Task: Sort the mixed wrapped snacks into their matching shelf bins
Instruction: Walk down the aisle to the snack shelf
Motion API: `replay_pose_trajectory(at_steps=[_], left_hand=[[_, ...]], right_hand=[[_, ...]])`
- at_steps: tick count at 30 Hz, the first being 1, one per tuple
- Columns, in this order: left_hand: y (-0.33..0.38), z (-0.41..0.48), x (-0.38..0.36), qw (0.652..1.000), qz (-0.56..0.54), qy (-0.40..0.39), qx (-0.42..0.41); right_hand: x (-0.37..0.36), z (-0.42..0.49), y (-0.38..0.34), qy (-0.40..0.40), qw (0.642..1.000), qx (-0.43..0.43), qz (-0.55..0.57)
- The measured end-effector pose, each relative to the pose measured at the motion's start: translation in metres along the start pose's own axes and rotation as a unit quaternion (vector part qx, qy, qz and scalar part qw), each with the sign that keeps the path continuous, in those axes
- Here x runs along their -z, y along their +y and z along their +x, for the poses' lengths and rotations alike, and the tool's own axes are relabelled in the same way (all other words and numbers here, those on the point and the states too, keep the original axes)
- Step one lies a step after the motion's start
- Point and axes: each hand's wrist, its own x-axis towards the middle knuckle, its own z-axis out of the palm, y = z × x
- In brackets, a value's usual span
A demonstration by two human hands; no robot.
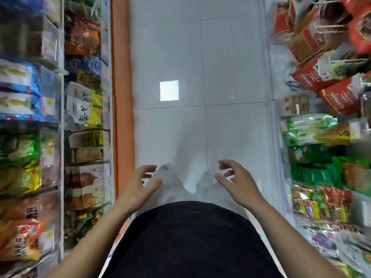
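I look straight down an aisle between two snack shelves. My left hand (138,185) and my right hand (234,181) hang over the floor in front of my body, fingers loosely curled, holding nothing. Clear shelf bins (60,101) on the left hold wrapped snacks: blue and white bags (18,91), white and yellow packs (84,105), orange bags (22,233). The bins on the right hold red boxes (321,63), green packets (313,167) and mixed red and yellow packs (321,203). The picture is blurred by motion.
White tiled floor (200,57) runs between the shelves, with a bright square reflection (169,90) on it. An orange strip (120,97) edges the base of the left shelf. My dark shirt and light trousers fill the lower middle.
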Motion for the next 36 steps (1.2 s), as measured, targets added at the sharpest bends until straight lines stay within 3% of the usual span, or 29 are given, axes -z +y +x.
replay_pose_trajectory(at_steps=[6,12,18,24,28,36], left_hand=[[0.004,0.056,0.05,0.997,-0.036,0.053,0.042],[0.036,0.18,0.119,0.998,-0.047,0.039,0.011],[0.13,0.295,0.199,0.999,-0.016,-0.002,-0.04],[0.24,0.423,0.23,0.997,0.021,-0.043,-0.064],[0.298,0.489,0.245,0.996,0.051,-0.054,-0.053],[0.352,0.574,0.328,1.0,0.005,0.014,0.009]], right_hand=[[0.018,0.099,-0.079,-0.02,0.998,0.034,-0.048],[0.029,0.208,-0.164,-0.023,0.995,0.029,-0.096],[0.077,0.273,-0.233,0.007,0.997,-0.024,-0.067],[0.145,0.367,-0.264,0.023,0.997,-0.058,-0.051],[0.198,0.452,-0.295,0.005,0.998,-0.043,-0.056],[0.274,0.61,-0.43,-0.053,0.992,0.047,-0.103]])
